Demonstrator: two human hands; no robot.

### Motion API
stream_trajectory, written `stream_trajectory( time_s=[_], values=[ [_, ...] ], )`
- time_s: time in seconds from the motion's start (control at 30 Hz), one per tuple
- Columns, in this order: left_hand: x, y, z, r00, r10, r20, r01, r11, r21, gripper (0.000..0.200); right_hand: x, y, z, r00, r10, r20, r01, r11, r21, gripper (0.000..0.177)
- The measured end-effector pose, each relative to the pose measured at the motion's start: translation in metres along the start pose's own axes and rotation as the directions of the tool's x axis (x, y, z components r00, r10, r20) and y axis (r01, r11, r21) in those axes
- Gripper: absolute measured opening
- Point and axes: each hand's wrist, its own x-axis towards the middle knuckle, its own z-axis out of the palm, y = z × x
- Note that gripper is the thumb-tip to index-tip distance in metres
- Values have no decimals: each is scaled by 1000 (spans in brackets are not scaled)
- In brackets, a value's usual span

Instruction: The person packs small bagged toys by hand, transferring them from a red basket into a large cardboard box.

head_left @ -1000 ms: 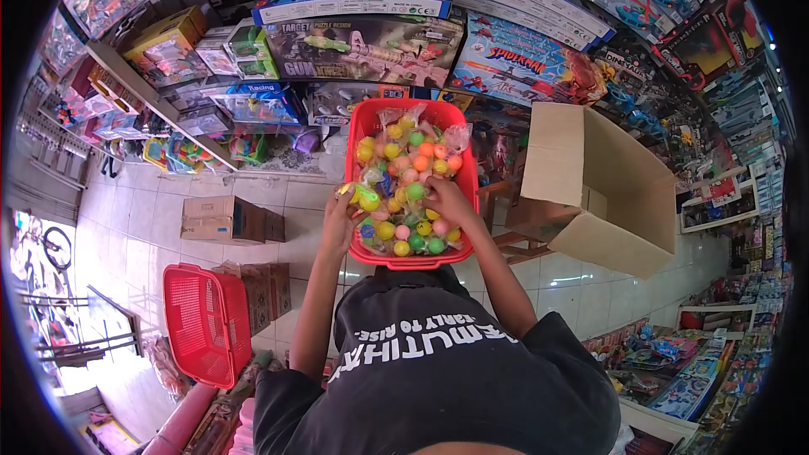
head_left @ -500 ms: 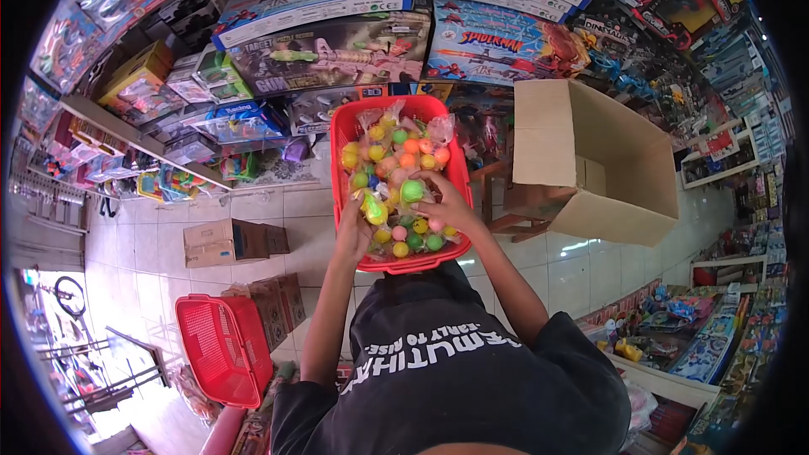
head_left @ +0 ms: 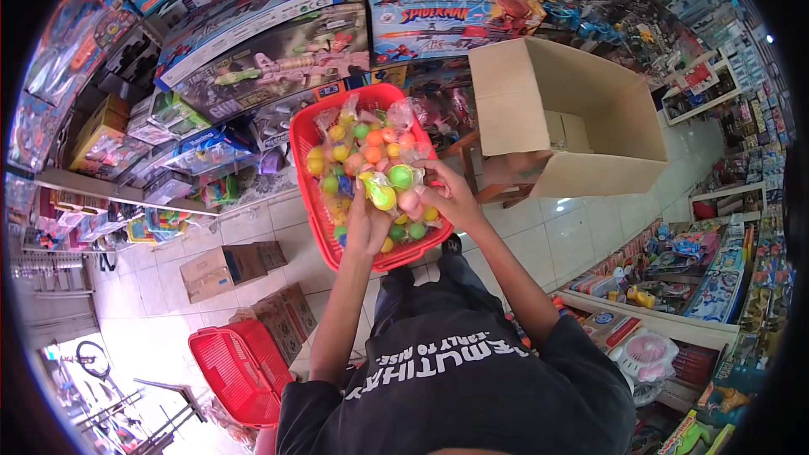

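A red plastic basket in front of me holds many small coloured balls, several bunched in clear plastic bags. Above the balls, at its near half, my left hand is closed on a clear bag of balls, with a yellow-green one at the fingertips. From the other side, my right hand has its fingers closed around the same bunch, beside a green ball and a pink ball. The plastic film between the hands is partly hidden by the fingers.
An open cardboard box stands to the right on a wooden stool. Boxed toys are stacked ahead. On the left floor are small cartons and another red basket. Toy shelves line the right.
The view has turned, so the basket sits further left and tilted. Both hands have brought the bagged balls closer together, with a pink ball now showing between them.
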Motion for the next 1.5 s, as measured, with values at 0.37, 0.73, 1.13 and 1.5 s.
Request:
stream_trajectory(
  time_s=[0.37,0.73,1.13,1.5],
  values=[
    [-1,-61,37,982,-114,153,91,984,152,53,-47,-38,-54,961,-229,-154,198,961,-192,45],
    [-11,-189,104,972,-186,145,150,961,233,43,-131,-29,-165,970,-91,-225,50,982,-182,29],
    [-1,-291,159,920,-304,246,231,930,287,41,-211,-69,-266,941,-212,-263,51,859,-509,33],
    [53,-287,197,960,-229,163,145,899,413,41,-204,-80,-346,953,-41,-302,41,999,-6,19]
  ],
)
